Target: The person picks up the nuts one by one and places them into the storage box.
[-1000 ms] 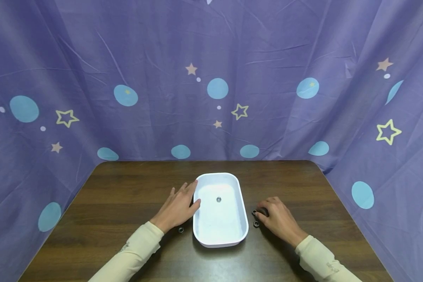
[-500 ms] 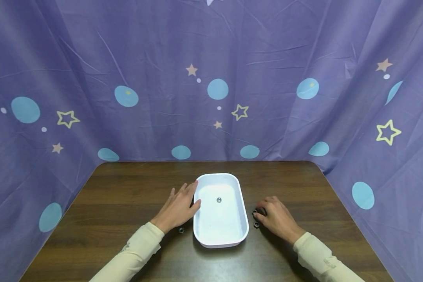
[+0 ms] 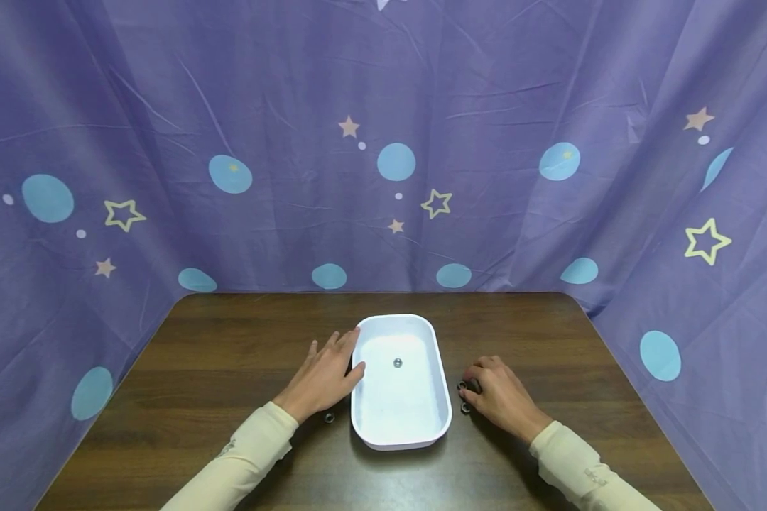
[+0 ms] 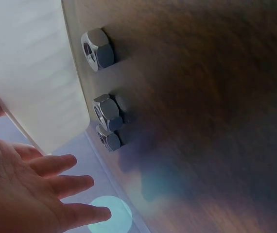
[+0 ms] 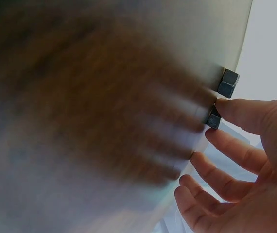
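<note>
Sleeves (image 3: 249, 448): cream, on both forearms; I see them enter from the near side, L one toward table's L edge, R one toward its R edge.
L-side nuts (image 4: 108, 113): I count 3 metal hex nuts on the L wrist cam, set on the table in a rough row beside tray's L side; head cam gives me 1, close to the L wrist.
Loose R nut (image 3: 465, 408): hex, on table, just beside tray's R side; slightly nearer me than the held nut.
R hand (image 3: 501, 394): thumb & index closed on the held nut; other fingers bent, per R wrist cam.
Held nut (image 5: 214, 118): pinched btwn R thumb & index tips, on the table-R-edge side of tray; I can't tell whether it's clear of the tabletop.
L hand (image 3: 322, 380): open, fingers spread, at tray's L rim; thumb laps over the rim.
Tray (image 3: 401, 411): white, rounded corners, mid-table btwn L & R edges, long sides running toward far edge.
Tray nut (image 3: 398, 363): silver, on tray floor, approx. mid-width.
Table (image 3: 230, 341): brown woodgrain, far corners rounded.
Curtain (image 3: 307, 106): purple w/ blue ovals & stars, beyond table's far edge & along both sides.
</note>
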`<state>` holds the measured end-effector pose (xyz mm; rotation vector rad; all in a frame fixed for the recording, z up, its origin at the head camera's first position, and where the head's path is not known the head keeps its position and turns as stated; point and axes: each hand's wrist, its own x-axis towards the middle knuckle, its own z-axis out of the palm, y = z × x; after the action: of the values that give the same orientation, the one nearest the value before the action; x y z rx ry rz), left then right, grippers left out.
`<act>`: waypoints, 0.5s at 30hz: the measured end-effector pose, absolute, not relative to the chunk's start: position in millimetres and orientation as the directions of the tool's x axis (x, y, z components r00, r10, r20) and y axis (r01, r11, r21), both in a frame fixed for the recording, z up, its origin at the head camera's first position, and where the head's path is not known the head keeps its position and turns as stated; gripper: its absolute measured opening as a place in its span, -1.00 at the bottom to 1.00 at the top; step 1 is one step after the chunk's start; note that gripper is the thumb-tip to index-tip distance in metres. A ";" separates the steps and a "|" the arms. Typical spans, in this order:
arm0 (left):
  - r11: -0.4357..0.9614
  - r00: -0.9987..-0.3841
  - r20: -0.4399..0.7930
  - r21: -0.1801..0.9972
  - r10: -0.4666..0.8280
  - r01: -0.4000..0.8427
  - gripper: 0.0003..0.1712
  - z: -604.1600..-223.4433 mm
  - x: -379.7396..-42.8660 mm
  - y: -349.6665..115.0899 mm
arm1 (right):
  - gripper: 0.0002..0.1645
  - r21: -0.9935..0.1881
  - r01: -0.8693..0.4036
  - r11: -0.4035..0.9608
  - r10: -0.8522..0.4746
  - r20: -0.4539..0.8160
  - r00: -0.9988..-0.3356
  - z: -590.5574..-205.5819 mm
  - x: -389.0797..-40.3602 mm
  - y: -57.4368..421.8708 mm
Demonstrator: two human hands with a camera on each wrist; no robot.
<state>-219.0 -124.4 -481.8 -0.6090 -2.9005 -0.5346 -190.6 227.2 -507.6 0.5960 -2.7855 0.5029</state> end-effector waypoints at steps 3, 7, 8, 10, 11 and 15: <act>0.855 -0.911 0.193 0.320 0.363 0.409 -0.20 -480.7 -218.5 -124.1 | -0.75 -0.278 -0.440 0.854 -0.353 0.312 -0.882 -507.9 -191.1 226.8; 0.854 -0.913 0.187 0.325 0.363 0.406 -0.21 -480.0 -217.8 -124.1 | -0.76 -0.283 -0.441 0.852 -0.353 0.314 -0.882 -508.2 -191.2 226.2; 0.853 -0.912 0.189 0.325 0.364 0.408 -0.21 -480.2 -217.7 -124.2 | -0.76 -0.284 -0.441 0.851 -0.352 0.314 -0.882 -508.5 -191.3 226.1; 0.852 -0.911 0.191 0.326 0.366 0.410 -0.21 -480.4 -217.7 -124.3 | -0.77 -0.284 -0.442 0.851 -0.351 0.318 -0.881 -508.6 -191.3 225.8; 0.851 -0.911 0.193 0.328 0.366 0.411 -0.21 -480.4 -217.7 -124.4 | -0.77 -0.284 -0.442 0.851 -0.350 0.321 -0.880 -508.4 -191.3 225.6; 0.853 -0.912 0.190 0.328 0.363 0.407 -0.21 -480.5 -217.8 -124.8 | -0.80 -0.285 -0.449 0.847 -0.345 0.348 -0.872 -505.9 -192.0 224.2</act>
<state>-217.8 -124.8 -480.5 -0.6065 -2.9067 -0.5542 -192.0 224.2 -505.9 0.6027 -2.7404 0.5237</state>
